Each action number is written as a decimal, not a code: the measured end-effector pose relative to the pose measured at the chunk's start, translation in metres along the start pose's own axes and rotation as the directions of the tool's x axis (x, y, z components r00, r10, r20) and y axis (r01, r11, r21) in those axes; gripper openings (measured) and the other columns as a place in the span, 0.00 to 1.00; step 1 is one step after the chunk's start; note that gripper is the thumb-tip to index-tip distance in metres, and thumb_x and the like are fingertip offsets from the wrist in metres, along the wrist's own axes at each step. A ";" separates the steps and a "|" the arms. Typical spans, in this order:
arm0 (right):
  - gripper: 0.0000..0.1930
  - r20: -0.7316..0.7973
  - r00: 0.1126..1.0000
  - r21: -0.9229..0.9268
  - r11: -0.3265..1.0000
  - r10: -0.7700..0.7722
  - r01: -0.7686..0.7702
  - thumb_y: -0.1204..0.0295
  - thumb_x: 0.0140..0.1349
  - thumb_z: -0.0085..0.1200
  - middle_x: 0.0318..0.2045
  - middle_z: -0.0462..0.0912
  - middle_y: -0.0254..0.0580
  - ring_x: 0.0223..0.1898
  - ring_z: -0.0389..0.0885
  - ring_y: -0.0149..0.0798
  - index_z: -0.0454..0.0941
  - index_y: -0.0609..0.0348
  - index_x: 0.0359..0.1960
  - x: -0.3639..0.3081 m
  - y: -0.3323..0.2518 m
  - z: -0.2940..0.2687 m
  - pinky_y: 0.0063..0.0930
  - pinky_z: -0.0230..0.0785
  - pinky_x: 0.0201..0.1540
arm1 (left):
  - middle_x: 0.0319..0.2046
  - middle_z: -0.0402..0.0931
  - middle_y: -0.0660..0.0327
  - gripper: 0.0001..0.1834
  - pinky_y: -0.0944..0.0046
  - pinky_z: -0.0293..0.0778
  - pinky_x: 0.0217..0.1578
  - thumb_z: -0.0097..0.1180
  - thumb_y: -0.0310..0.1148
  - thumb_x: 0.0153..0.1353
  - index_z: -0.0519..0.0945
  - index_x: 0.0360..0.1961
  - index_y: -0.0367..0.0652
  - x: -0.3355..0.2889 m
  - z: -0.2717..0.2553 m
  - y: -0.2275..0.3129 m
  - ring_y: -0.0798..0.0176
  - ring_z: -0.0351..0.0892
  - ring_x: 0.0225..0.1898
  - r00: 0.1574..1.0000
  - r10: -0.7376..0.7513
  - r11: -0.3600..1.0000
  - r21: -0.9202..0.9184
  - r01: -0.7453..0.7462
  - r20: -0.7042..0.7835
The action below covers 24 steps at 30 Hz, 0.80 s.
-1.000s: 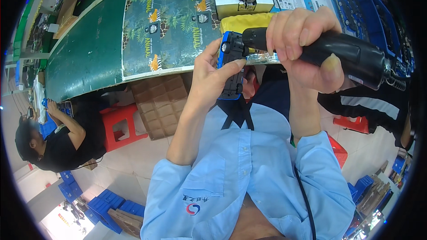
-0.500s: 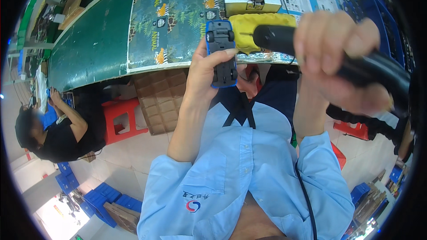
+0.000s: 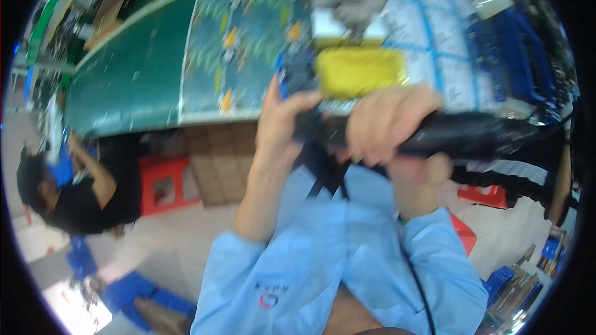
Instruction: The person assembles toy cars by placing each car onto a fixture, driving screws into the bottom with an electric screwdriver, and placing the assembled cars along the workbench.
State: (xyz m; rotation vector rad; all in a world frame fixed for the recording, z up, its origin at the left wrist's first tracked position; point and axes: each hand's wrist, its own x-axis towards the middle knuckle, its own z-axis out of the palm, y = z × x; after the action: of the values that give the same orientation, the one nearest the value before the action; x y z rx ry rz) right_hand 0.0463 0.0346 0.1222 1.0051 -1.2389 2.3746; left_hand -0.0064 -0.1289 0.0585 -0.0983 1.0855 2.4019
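Two hands in my view: both full, held over the near edge of the green surface (image 3: 127, 96).
Left hand (image 3: 278, 125): I see it clamped on a blue-and-black toy car (image 3: 299, 73), thumb laid across the car's dark face.
Toy car: raised in that grip, left of the yellow block, blue showing along its left side.
Right hand (image 3: 394, 123): fingers wrapped around a black electric screwdriver (image 3: 469, 133).
Screwdriver: lying roughly level, nose pointing left at the car's lower end; motion blur keeps me from telling whether they touch.
Yellow block (image 3: 361, 73): on the surface, just in front of a metal fixture (image 3: 354, 15).
Jungle-print sheet (image 3: 248, 43): spread on the surface, left of the fixture.
Blue bin (image 3: 516, 56): far right from where I watch.
Red stool (image 3: 146, 180): at left, beside a seated co-worker (image 3: 87, 201) in dark clothes.
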 end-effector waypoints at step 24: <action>0.13 0.052 0.982 0.090 0.978 0.184 -0.188 0.67 0.57 0.64 0.19 0.74 0.40 0.20 0.74 0.34 0.72 0.62 0.28 -0.007 0.005 0.017 0.27 0.68 0.24 | 0.41 0.78 0.57 0.18 0.60 0.79 0.43 0.55 0.21 0.61 0.72 0.53 0.41 0.000 -0.011 -0.013 0.60 0.81 0.41 0.986 -0.071 0.987 -0.134 0.091 0.150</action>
State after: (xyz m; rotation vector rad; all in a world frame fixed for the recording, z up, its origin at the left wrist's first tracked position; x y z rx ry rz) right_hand 0.0560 0.0182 0.1209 1.0146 -1.2982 2.5887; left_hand -0.0013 -0.1296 0.0420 -0.0150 0.8310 2.3691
